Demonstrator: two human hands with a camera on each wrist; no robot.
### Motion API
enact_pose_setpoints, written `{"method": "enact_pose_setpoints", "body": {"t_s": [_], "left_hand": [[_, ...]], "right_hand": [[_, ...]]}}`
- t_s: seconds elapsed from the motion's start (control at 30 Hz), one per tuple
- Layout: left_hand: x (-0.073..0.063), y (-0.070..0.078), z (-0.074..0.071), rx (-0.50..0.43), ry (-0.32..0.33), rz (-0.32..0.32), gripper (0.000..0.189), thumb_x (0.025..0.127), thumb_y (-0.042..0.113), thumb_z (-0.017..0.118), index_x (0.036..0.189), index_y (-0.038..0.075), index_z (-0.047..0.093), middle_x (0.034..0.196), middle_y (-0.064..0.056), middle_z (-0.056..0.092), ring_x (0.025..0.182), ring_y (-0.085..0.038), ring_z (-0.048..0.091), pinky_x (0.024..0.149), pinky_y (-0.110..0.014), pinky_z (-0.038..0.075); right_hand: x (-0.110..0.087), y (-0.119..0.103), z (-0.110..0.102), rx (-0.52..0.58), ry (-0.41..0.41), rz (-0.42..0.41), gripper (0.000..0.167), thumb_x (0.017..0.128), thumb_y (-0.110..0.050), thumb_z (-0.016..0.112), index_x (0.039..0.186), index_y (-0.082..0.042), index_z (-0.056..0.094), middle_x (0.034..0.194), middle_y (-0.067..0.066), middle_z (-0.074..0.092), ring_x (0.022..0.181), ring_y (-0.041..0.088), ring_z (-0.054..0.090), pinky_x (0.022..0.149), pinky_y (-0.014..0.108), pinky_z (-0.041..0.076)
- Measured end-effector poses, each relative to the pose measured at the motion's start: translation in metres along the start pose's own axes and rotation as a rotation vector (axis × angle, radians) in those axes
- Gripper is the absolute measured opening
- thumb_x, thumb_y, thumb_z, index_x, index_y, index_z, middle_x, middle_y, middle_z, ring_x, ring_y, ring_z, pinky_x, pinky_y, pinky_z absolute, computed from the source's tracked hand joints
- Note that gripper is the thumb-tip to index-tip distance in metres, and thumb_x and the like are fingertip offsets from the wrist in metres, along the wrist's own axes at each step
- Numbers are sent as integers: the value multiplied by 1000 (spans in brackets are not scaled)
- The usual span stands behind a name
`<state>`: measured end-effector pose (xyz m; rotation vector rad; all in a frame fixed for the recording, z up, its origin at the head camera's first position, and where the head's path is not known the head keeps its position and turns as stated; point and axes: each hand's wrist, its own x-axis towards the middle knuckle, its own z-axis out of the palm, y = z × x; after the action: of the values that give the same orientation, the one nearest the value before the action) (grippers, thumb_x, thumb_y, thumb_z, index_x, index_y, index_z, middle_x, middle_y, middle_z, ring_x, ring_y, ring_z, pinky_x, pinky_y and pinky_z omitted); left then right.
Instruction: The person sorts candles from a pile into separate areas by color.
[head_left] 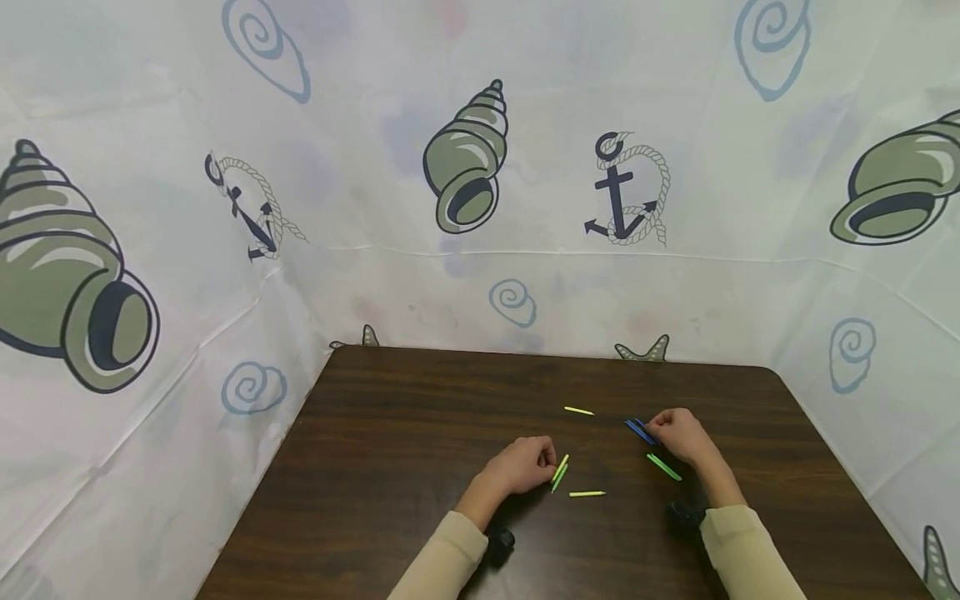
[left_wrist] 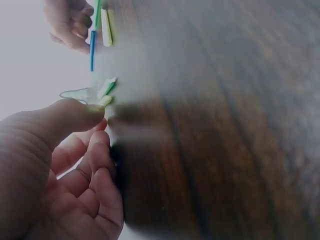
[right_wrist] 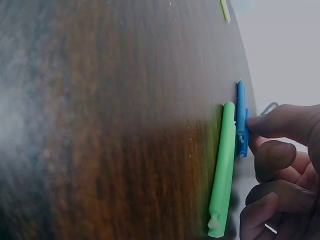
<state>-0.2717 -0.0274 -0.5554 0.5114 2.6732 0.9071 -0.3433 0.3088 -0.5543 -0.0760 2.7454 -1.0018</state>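
My left hand [head_left: 522, 464] pinches the end of a yellow candle [left_wrist: 105, 100] between thumb and forefinger, its other fingers curled below. Close beside that candle lies a green candle [left_wrist: 107, 87], nearly parallel in the head view. My right hand [head_left: 682, 435] pinches a thin blue candle [right_wrist: 247, 114] with thumb and forefinger, partly hidden behind a second blue candle [right_wrist: 241, 107]. Two green candles [right_wrist: 222, 170] lie side by side on the table, nearer the right wrist than the blue pair.
One yellow candle [head_left: 579, 411] lies farther back on the brown wooden table [head_left: 390, 433]. Another yellow candle [head_left: 587, 494] is in front, between the forearms. A pale cloth [head_left: 360, 292] printed with shells and anchors hangs around the table's back and sides.
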Motion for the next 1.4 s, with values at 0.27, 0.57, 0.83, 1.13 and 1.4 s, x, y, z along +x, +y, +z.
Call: {"method": "enact_pose_setpoints", "body": {"t_s": [0.27, 0.57, 0.83, 1.13, 1.4], "left_hand": [[-1, -1, 1, -7, 22, 13, 9, 101, 20, 70, 94, 18, 66, 78, 9, 59, 66, -5, 52, 63, -24, 45], [0, -1, 3, 13, 33, -3, 8, 102, 22, 70, 95, 18, 67, 78, 9, 59, 66, -5, 52, 63, -24, 45], [-3, 1, 1, 19, 15, 9, 10, 101, 23, 72, 95, 19, 66, 78, 9, 58, 66, -5, 52, 63, -24, 45], [-3, 5, -1, 45, -19, 10, 9, 101, 21, 73, 104, 16, 66, 80, 9, 56, 67, -6, 51, 64, -24, 44], [-2, 5, 0, 36, 9, 15, 7, 107, 23, 64, 108, 16, 64, 86, 8, 60, 70, -7, 52, 65, -27, 46]], "right_hand": [[-2, -6, 2, 11, 2, 5, 29, 103, -18, 62, 107, 8, 76, 100, 17, 72, 85, 25, 59, 70, 34, 46], [0, -3, 4, 14, 8, -9, 29, 104, -19, 62, 108, 7, 76, 100, 16, 73, 85, 24, 60, 70, 34, 47], [-2, -5, 5, 6, 10, -26, 33, 107, -20, 59, 114, 8, 74, 107, 21, 74, 91, 27, 64, 76, 40, 52], [-10, -17, 2, 16, 69, -54, 34, 110, -26, 58, 118, 4, 73, 102, 15, 72, 84, 22, 60, 70, 36, 48], [-16, -37, 3, 73, 68, -125, 36, 112, -30, 59, 120, 2, 73, 114, 18, 75, 90, 22, 63, 77, 40, 53]]}}
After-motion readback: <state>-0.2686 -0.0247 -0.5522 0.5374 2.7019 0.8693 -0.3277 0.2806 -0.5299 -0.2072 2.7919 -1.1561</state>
